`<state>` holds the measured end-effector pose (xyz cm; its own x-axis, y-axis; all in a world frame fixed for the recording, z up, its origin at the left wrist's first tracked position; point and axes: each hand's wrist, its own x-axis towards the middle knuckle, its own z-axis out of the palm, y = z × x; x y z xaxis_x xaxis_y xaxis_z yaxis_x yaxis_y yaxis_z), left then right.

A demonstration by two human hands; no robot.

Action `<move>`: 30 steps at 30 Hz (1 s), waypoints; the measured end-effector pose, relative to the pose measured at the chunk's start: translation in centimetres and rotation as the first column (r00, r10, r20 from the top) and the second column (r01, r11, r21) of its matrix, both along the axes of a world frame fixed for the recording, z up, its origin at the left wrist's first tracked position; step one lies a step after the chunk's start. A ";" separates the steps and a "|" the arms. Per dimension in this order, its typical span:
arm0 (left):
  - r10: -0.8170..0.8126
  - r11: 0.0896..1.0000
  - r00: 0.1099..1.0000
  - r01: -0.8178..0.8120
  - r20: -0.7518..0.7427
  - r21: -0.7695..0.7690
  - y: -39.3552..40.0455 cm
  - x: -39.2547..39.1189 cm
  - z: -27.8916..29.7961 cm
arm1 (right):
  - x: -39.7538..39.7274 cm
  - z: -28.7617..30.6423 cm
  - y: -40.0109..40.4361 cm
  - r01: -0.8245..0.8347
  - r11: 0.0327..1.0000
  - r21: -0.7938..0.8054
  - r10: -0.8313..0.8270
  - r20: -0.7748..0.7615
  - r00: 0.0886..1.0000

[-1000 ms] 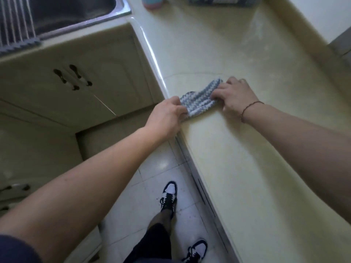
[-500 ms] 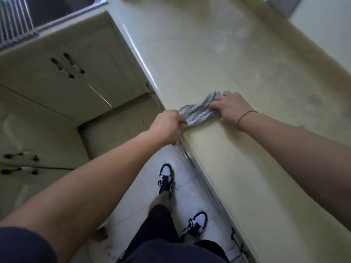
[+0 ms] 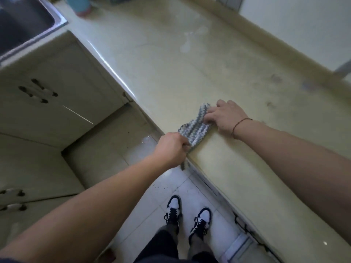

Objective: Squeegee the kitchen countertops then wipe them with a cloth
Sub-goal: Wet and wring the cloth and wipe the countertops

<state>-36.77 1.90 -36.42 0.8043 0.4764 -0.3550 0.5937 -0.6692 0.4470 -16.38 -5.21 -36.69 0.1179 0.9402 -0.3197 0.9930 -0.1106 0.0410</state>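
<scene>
You are wiping with a grey-and-white striped cloth [image 3: 193, 128], which is lying at the front edge of the table [image 3: 171, 59], right of frame centre. Your right hand [image 3: 226, 117] is pressing its upper end down, fingers bent onto the fabric. Your left hand [image 3: 171, 149] is clenching the lower end in a fist just off the table edge, with a short tail of cloth hanging below the fist over the floor [image 3: 167, 186].

Risks, as judged from this position:
- You are stretching the cloth between both hands at the very edge; if the right hand lifts, the left hand's pull is likely to drag the whole cloth off the table.
- Dark specks are showing on the floor tiles below; pushing residue over the edge would be adding to them.
- A pale wet patch [image 3: 190, 38] is sitting in the upper middle of the table, and dark smudges [image 3: 273, 78] at the right; these areas look unwiped and could be missed.

No squeegee is in view.
</scene>
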 end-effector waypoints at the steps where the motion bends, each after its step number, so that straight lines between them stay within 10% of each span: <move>1: -0.022 1.000 1.000 0.022 0.007 0.003 -0.6 0.0 0.0 | 0.1 0.1 -0.6 0.007 1.000 -0.013 -0.007 -0.002 1.000; 30: -0.183 0.964 0.982 0.188 0.042 -0.189 -23.9 1.7 -1.1 | 0.0 0.8 -26.9 0.189 0.978 -0.093 -0.189 0.014 0.982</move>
